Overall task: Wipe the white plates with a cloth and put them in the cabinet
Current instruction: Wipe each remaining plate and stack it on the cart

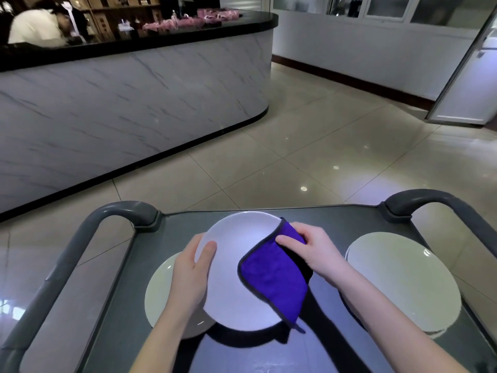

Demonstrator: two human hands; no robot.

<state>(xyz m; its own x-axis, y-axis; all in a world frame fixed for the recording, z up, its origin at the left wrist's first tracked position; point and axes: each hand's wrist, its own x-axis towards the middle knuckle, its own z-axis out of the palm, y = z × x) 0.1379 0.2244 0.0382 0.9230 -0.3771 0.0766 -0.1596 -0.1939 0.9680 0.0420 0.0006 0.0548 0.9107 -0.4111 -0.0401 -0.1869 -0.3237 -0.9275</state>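
Observation:
I hold a white plate [236, 265] tilted above a grey cart top [322, 219]. My left hand [192, 270] grips its left rim, thumb on the face and fingers behind. My right hand [312, 251] grips a purple cloth [274, 273] folded over the plate's right rim, thumb on the cloth's front. A second white plate [161, 289] lies on the cart under my left hand. A stack of white plates [403, 281] sits on the cart to the right.
Grey cart handles rise at left [88, 230] and right [430, 200]. A curved marble-fronted counter [134, 103] with a black top stands ahead left, a person [35, 25] behind it. Glossy tiled floor [322, 146] spreads ahead. An open white door [468, 76] is at far right.

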